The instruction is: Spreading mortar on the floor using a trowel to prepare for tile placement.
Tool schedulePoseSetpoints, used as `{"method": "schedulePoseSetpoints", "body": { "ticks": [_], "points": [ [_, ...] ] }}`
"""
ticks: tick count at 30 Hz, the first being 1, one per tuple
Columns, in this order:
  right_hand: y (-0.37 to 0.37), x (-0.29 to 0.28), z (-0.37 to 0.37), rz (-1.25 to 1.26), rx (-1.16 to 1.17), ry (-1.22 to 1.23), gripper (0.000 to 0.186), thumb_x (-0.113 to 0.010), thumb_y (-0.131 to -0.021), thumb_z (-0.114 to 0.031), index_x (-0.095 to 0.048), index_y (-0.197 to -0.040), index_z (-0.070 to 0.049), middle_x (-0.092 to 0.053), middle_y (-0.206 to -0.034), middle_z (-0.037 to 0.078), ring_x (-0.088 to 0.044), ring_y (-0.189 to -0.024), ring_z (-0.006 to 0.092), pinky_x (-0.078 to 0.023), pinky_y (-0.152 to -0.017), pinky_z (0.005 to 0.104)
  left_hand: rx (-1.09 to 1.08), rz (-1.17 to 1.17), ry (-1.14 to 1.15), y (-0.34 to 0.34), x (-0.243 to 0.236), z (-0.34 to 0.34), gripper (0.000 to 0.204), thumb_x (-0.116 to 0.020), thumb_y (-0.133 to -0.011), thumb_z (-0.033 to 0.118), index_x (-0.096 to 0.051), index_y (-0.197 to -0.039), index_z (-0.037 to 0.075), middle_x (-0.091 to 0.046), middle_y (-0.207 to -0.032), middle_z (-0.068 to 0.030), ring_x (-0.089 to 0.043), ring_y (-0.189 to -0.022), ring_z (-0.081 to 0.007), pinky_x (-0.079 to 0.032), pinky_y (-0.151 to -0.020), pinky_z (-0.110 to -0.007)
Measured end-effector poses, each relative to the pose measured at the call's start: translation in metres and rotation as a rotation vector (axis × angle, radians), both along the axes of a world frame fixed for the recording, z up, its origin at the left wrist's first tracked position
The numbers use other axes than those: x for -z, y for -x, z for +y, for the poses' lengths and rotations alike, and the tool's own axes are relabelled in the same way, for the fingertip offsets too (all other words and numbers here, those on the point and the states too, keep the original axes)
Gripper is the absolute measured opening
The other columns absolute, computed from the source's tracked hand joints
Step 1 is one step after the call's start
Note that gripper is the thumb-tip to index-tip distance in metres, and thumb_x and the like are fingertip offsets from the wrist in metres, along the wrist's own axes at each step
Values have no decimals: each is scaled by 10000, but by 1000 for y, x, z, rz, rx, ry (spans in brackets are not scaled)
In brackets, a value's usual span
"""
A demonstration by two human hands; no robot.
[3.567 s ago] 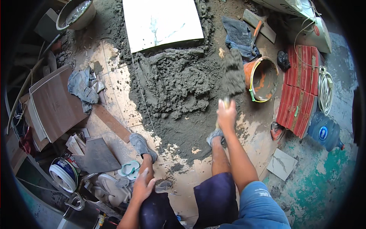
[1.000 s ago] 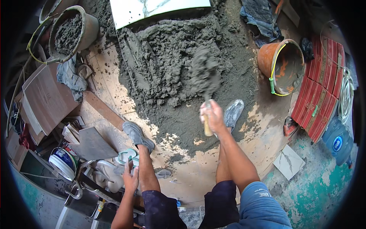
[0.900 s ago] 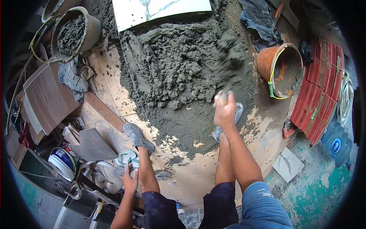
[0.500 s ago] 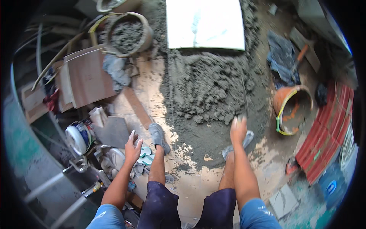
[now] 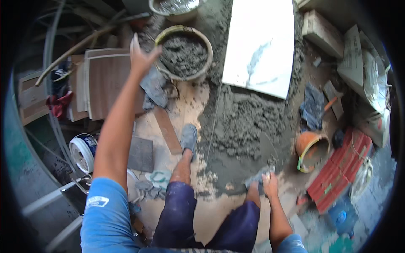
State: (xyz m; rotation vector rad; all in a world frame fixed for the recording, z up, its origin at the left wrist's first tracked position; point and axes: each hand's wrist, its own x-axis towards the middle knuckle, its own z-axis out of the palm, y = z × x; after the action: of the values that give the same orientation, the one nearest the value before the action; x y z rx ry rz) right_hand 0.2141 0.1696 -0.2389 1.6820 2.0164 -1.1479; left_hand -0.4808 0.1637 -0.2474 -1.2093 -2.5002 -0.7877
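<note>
My left hand (image 5: 142, 57) reaches out with fingers apart beside a round bucket (image 5: 183, 57) heaped with grey mortar; its thumb overlaps the rim in view, and I cannot tell whether it touches. My right hand (image 5: 269, 181) grips a trowel (image 5: 266, 145) by its handle, the blade lying low over a lumpy bed of mortar (image 5: 238, 122) between and beyond my feet. A large white, marble-veined tile (image 5: 265, 46) rests on mortar at the far end of that bed. A taut string (image 5: 212, 131) runs along the bed's left side.
An orange bucket (image 5: 301, 145) and red boxes (image 5: 333, 168) stand at right, near a blue water jug (image 5: 344, 215). Stacked brown boards (image 5: 105, 84), a white pail (image 5: 82, 154) and metal rails crowd the left. Another basin (image 5: 173, 8) sits beyond the mortar bucket.
My left hand has risen forward to the mortar bucket. My right hand has drawn back, its trowel no longer carrying the large blob. The view has swung, showing more of the white tile.
</note>
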Motion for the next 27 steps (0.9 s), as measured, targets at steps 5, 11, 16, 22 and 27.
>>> {"method": "schedulePoseSetpoints", "body": {
  "ticks": [5,11,16,22,27],
  "points": [
    [41,-61,-58,64,437,227,192,-634,-909,-221,-583,-898,-36,-591,-690,24,-542,-576,112,-446,-526,285,80,-1639,350,3,14,82,401,-746,-850,414,-661,-898,25,-564,-736,-28,-540,-640,-118,-486,-586,-336],
    [49,-118,-100,60,506,247,158,-642,-903,-190,-588,-919,-43,-579,-694,18,-537,-572,91,-454,-534,277,95,-1057,529,-51,5,29,422,-699,-861,407,-652,-791,-7,-590,-683,-37,-504,-630,-146,-434,-597,-359],
    [-22,-181,-140,151,869,350,152,-652,-893,-148,-564,-980,-59,-588,-761,14,-573,-603,97,-479,-538,251,15,-1013,505,-162,-61,-8,478,-703,-852,471,-533,-677,60,-526,-603,-42,-457,-569,-144,-416,-555,-346],
    [-170,-164,-198,335,1202,352,135,-643,-895,-124,-546,-971,-70,-603,-792,31,-580,-572,112,-483,-514,241,6,-1148,635,-347,-184,-50,397,-722,-875,406,-556,-731,75,-499,-664,32,-420,-592,-70,-373,-519,-279],
    [-264,-123,-221,87,875,322,232,-634,-891,-214,-567,-942,3,-651,-772,170,-668,-641,277,-517,-587,394,82,-1449,663,-503,-193,-97,304,-717,-894,373,-619,-843,90,-490,-602,80,-328,-444,-22,-230,-402,-227]
  ]
}}
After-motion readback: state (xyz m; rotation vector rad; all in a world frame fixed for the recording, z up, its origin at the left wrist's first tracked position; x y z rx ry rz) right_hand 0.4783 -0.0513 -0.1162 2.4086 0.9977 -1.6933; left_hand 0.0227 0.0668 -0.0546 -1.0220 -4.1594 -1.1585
